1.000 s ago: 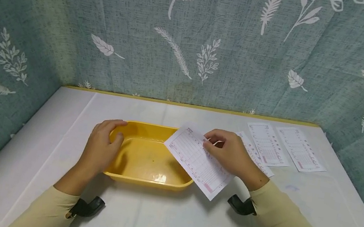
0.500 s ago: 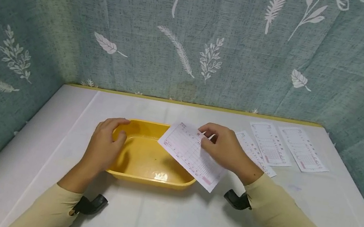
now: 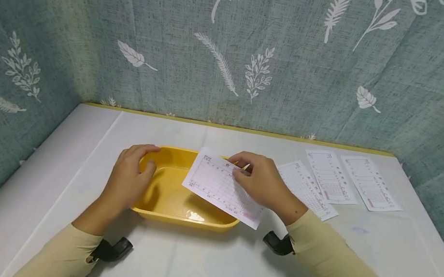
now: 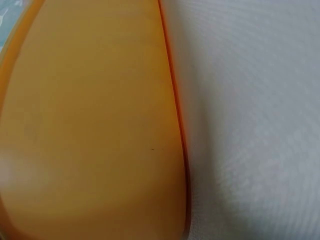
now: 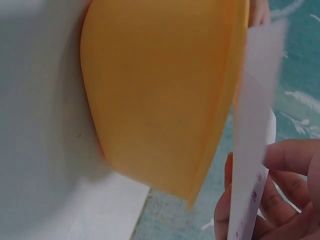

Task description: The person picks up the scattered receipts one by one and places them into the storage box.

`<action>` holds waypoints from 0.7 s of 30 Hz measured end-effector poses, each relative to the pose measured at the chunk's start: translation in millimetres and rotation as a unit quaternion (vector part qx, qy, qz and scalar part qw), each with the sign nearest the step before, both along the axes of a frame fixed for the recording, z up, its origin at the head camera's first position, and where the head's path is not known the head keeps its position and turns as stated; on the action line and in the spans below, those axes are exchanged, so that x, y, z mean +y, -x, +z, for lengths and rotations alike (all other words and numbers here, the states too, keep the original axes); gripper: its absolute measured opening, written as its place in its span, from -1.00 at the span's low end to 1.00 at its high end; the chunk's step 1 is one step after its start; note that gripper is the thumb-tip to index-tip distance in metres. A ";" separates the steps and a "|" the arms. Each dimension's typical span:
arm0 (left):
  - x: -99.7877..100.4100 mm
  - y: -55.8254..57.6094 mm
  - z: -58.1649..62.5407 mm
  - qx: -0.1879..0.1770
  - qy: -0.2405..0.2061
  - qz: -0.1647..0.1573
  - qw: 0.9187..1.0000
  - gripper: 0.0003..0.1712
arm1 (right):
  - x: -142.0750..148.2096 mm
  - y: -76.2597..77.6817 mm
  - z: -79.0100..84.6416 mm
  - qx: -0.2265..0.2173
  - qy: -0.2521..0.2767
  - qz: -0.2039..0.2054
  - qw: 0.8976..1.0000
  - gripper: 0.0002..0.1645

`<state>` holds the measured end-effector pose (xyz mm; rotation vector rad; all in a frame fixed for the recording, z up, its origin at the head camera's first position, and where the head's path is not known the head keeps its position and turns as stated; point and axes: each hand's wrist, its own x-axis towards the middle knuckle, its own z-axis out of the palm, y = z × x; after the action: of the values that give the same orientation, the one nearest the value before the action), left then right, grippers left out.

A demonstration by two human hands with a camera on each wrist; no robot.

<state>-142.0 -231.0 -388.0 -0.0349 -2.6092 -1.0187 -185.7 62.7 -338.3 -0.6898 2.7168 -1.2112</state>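
Note:
My right hand (image 3: 259, 179) pinches a printed paper form (image 3: 219, 182) by its upper edge, thumb in front and fingers behind. The form, white with a fine ruled grid and small red print, hangs tilted over the right part of a yellow plastic tray (image 3: 186, 222). In the right wrist view the same form (image 5: 255, 115) shows nearly edge-on, beside the tray's rim (image 5: 227, 100). My left hand (image 3: 129, 177) holds the tray's left end, its thumb over the inner side and its fingers at the far corner. No form shows inside the visible part of the tray.
Three more printed forms lie on the white-covered table at the back right: the nearest form (image 3: 306, 189), partly behind my right hand, a middle form (image 3: 330, 176) and an outer form (image 3: 371, 183). A leaf-patterned curtain (image 3: 232, 76) encloses the back and sides.
My right hand has carried the form leftward, further over the tray, and the form has turned flatter to the view. My left hand stays at the tray's left end.

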 end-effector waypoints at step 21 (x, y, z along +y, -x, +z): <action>0.6 -0.7 1.7 -0.007 0.001 0.010 1.000 -0.62 | -28.9 1.8 -15.3 0.031 -0.033 0.043 0.998 -0.56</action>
<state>-141.3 -230.5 -386.3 -0.0017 -2.6180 -1.0145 -187.4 33.8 -353.6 -0.8406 2.7312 -1.0946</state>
